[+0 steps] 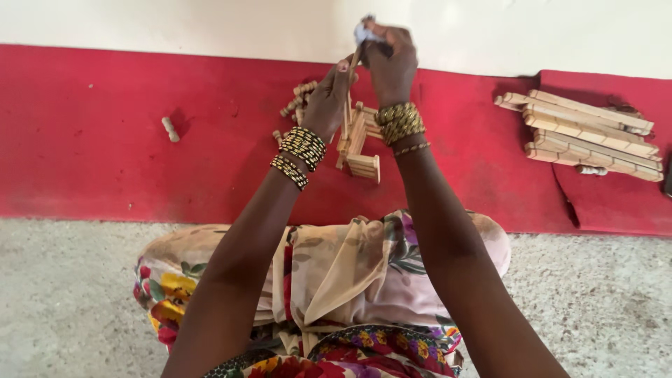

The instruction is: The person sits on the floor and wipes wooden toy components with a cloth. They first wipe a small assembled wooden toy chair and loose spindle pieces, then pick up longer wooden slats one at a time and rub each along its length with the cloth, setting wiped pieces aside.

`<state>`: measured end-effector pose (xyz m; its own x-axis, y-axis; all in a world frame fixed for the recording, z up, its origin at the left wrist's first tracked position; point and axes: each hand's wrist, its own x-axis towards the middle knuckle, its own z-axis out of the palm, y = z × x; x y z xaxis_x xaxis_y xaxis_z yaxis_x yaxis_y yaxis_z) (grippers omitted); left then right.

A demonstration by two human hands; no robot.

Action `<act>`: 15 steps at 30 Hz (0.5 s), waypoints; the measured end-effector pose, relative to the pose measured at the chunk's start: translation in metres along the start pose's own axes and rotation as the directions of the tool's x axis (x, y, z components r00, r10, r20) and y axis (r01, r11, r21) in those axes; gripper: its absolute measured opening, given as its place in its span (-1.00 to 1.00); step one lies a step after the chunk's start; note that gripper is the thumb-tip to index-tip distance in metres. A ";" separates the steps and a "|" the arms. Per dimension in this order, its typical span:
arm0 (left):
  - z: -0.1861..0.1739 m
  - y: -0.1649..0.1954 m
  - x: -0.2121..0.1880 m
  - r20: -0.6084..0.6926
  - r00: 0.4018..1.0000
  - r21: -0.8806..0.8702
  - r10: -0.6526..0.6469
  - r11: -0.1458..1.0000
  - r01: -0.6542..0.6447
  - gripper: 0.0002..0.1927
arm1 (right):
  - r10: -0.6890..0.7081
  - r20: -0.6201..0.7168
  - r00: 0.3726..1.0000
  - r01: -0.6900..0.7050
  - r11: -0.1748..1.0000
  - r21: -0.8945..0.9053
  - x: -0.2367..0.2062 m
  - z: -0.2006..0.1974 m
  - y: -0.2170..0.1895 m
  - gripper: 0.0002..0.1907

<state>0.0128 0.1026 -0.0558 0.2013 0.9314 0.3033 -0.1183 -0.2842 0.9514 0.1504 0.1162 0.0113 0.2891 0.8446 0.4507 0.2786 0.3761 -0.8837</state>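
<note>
I see the left hand (327, 98) and right hand (390, 66) raised together above the wooden frame assembly (358, 143) on the red mat (105, 140), both pinching one thin wooden stick (355, 57) held upright between them; the right also grips a small pale wad (364, 31). Right of the assembly, well apart, lies a stack of wooden slats (584, 134). Left of it, a lone wooden peg (170, 129); no labels legible.

This looks like a small home craft workplace on the floor, not a bench shop. A person sits on a rough concrete floor (84, 294) against a red-painted wall base (105, 140), with cut wooden strips (588, 133) stacked along it and a small wooden frame (358, 143).
</note>
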 end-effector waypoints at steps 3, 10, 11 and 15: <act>-0.003 0.000 0.011 -0.013 0.980 -0.062 -0.200 0.978 0.199 -0.25 | 0.200 0.035 0.979 -0.203 0.976 0.074 -0.030 0.004 0.002 -0.89; -0.016 0.026 0.011 0.025 0.948 0.036 -0.316 0.948 0.315 -0.08 | -0.143 0.033 0.989 0.144 0.989 -0.037 -0.072 0.012 0.013 -0.89; -0.011 0.029 0.009 0.043 0.967 0.119 -0.249 0.963 0.243 -0.05 | -0.148 -0.008 0.989 0.146 0.984 -0.103 -0.063 0.010 0.014 -0.95; 0.007 0.034 -0.003 0.028 0.994 0.228 -0.106 0.969 0.097 -0.09 | -0.058 -0.047 0.997 0.063 0.992 0.112 -0.010 0.000 0.015 -0.82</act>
<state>0.0150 0.0883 -0.0238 0.2396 0.9497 0.2018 0.1268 -0.2367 0.9633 0.1519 0.1133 -0.0062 0.3154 0.8026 0.5063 0.1918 0.4686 -0.8623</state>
